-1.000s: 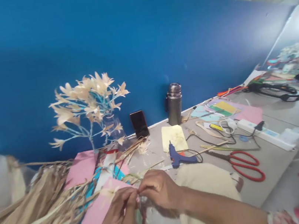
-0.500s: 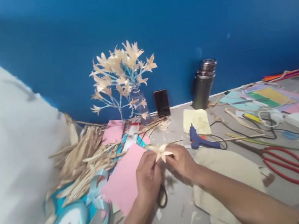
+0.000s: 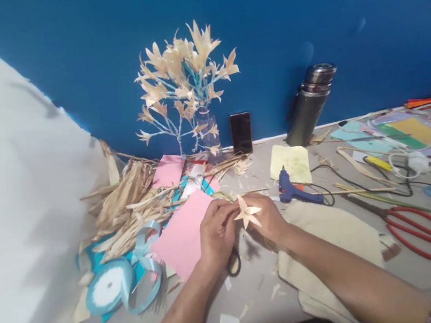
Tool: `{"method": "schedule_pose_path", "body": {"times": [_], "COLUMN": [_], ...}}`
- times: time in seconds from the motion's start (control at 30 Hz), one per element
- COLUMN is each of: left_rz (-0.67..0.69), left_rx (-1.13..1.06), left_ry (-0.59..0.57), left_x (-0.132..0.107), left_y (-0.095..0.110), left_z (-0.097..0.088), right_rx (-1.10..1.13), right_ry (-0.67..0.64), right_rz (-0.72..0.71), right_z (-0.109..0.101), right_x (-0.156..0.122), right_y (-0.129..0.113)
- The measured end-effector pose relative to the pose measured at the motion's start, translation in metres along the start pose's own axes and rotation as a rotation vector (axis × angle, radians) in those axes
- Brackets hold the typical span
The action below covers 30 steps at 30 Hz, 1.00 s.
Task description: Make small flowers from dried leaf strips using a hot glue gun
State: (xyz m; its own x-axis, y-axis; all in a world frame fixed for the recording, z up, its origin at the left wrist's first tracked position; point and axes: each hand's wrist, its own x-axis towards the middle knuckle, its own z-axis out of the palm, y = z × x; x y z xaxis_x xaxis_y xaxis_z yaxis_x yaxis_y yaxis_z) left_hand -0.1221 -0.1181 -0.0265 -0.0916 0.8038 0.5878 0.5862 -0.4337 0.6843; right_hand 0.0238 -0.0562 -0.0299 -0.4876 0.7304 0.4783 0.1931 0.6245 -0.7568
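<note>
Between my hands is a small cream star-shaped flower [image 3: 248, 214] of dried husk-like petals, its open face turned towards me. My left hand [image 3: 217, 232] is closed, thumb and fingers pinching at the flower's left side. My right hand [image 3: 268, 219] is closed behind it, with most of its fingers hidden by the petals. Whatever stem the flower has is hidden by my hands. Just under my left hand, a dark loop handle [image 3: 234, 263] shows on the table. A pink sheet [image 3: 186, 236] lies to the left of my hands.
Similar flowers [image 3: 172, 65] stand in a clear bottle [image 3: 210, 140] by the wall. Dried husks [image 3: 127, 196] and a blue ribbon spool [image 3: 110, 286] lie left. Rightward are a blue glue gun [image 3: 295, 191], a beige cloth [image 3: 327, 231], red-handled scissors [image 3: 420, 230], a flask [image 3: 312, 104] and cables.
The flower has turned slightly and sits nearer my right hand. Both hands stay closed around it. The camera view has shifted, so the surroundings appear moved.
</note>
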Motion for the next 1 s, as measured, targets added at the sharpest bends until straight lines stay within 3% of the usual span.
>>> {"method": "schedule_pose_path", "body": {"times": [0.57, 1.0], "left_rz": [-0.035, -0.196], "left_rx": [0.028, -0.045], "left_ry": [0.037, -0.006], "left_x": [0.0035, -0.0005], "left_y": [0.0040, 0.0048], "left_z": [-0.0032, -0.0034], "right_rx": [-0.079, -0.122], "right_ry": [-0.004, -0.079], "right_rz": [-0.013, -0.071], "right_z": [0.0073, 0.0060], "right_x": [-0.0023, -0.0055], "right_y": [0.0042, 0.0030]}}
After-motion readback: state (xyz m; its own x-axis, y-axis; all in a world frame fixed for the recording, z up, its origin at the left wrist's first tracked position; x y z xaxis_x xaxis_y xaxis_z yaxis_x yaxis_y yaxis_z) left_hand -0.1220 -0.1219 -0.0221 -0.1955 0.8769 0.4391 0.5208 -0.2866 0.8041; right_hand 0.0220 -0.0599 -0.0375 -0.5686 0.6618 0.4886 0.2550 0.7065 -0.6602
